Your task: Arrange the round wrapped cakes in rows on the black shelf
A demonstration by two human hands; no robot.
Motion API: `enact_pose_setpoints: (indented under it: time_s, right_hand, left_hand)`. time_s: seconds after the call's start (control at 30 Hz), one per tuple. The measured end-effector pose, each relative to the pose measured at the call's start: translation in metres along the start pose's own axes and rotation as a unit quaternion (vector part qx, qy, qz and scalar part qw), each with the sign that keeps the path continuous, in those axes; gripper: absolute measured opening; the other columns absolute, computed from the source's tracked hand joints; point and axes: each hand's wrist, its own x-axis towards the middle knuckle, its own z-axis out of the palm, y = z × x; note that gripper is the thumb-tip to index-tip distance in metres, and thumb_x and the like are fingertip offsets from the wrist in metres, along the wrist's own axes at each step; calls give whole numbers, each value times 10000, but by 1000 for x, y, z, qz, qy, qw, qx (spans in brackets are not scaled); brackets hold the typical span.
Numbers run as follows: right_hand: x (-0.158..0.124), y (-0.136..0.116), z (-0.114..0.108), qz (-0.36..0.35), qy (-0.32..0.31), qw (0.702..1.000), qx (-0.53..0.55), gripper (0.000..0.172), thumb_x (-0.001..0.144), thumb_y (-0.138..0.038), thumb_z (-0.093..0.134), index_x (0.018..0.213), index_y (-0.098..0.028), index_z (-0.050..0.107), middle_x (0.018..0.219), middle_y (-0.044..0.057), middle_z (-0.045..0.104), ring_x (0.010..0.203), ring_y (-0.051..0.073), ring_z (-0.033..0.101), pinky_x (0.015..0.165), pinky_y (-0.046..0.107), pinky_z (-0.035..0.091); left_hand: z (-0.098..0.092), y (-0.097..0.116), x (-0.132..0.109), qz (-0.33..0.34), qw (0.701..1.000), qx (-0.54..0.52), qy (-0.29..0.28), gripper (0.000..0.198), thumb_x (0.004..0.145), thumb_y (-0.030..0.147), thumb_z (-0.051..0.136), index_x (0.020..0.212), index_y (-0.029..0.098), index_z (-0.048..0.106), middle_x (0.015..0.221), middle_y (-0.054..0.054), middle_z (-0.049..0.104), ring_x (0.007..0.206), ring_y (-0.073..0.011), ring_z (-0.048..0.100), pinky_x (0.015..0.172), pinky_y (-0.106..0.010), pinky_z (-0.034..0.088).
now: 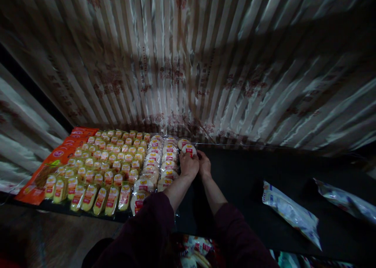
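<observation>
Pkt [188, 149] touching L hand [189, 165], far side; R hand [205, 165] adj.

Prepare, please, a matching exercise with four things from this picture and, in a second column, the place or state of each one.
Column one
1. Orange bag
2. Oval packs
3. Two shiny bags
4. Left hand

Column two
A. Touching a round pale pack
B. At the far left end of the dark table
C. Lying on the table, to the right of both arms
D. Yellowish, laid out in many rows

Right pairs: 1-B, 2-D, 3-C, 4-A
</observation>
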Motion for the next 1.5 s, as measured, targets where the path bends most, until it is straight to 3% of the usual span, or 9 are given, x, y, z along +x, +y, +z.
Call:
enact_pose_setpoints:
  time_s: [0.13, 0.37, 0.5, 0.77, 1.2, 1.5]
  right_hand:
    - [0, 0, 2, -12, -1, 1000, 6, 277, 702, -296, 522, 927, -223, 666, 855, 45, 705, 799, 201, 645, 749, 322, 499]
    - [1, 2, 5, -31, 15, 999, 12, 243, 712, -315, 516, 896, -217, 642, 780, 23, 686, 731, 180, 628, 698, 298, 489]
    - [-1, -4, 4, -30, 7, 998, -55, 248, 753, -319, 484, 910, -194, 629, 820, 49, 665, 760, 186, 612, 700, 298, 469]
    - [-12, -19, 1, -61, -20, 980, -187, 342, 836, -296, 455, 1143, -230, 592, 998, 90, 618, 906, 211, 559, 775, 311, 436]
    - [-15, -22, 0, -45, -47, 973, -220, 395, 844, -312, 442, 1201, -203, 571, 1039, 99, 601, 948, 230, 514, 830, 326, 413]
    - [-31, -16, -11, -47, -2, 989, -137, 447, 786, -255, 443, 1204, -146, 558, 1091, 132, 591, 983, 231, 545, 879, 365, 430]
  left_hand:
    - [1, 1, 1, -8, 1000, -17, -4, 431, 863, 258, 435, 1223, 38, 525, 1392, -208, 426, 1320, -261, 367, 1092, -314, 286]
    - [2, -2, 2, 20, 1000, 1, 4, 423, 879, 264, 396, 1203, 36, 543, 1339, -207, 483, 1298, -260, 392, 1088, -324, 284]
    - [1, -5, 4, 38, 999, 21, 3, 404, 886, 268, 388, 1171, 43, 567, 1325, -203, 498, 1286, -255, 403, 1082, -323, 289]
    - [0, -9, 7, 60, 996, 64, 6, 319, 877, 193, 380, 1052, 81, 622, 1180, -169, 596, 1171, -229, 497, 1023, -318, 349]
    - [-3, -5, 3, 47, 994, 95, 6, 332, 878, 158, 367, 1080, 61, 612, 1207, -175, 583, 1188, -240, 482, 1029, -324, 348]
    - [-2, -3, -7, 62, 996, 61, 4, 342, 824, 147, 441, 1114, 49, 594, 1228, -185, 577, 1222, -232, 472, 1057, -310, 317]
